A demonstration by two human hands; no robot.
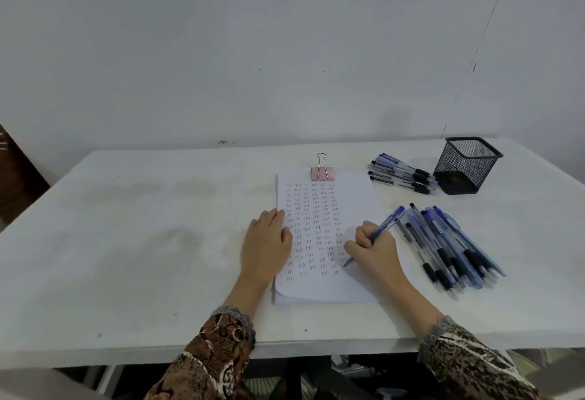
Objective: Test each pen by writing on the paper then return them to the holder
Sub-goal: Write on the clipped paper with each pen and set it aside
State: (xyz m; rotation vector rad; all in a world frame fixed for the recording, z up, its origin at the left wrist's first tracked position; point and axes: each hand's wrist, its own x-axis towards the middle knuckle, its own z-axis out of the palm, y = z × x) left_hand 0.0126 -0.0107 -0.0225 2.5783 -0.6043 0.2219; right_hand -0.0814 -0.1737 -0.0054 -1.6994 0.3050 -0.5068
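Observation:
A white paper stack (357,197) lies in the middle of the table, covered with rows of small written words. My right hand (373,249) grips a blue pen (384,227) with its tip down on the paper's right side. My left hand (266,243) presses flat on the paper's left edge. A large pile of blue pens (449,247) lies to the right of the paper. A smaller group of pens (402,174) lies beside the black mesh holder (465,165) at the back right; I see no pens standing in the holder.
A pink binder clip (322,171) clamps the paper's top edge. The white table (142,241) meets a pale wall at the back. Its front edge runs just under my sleeves.

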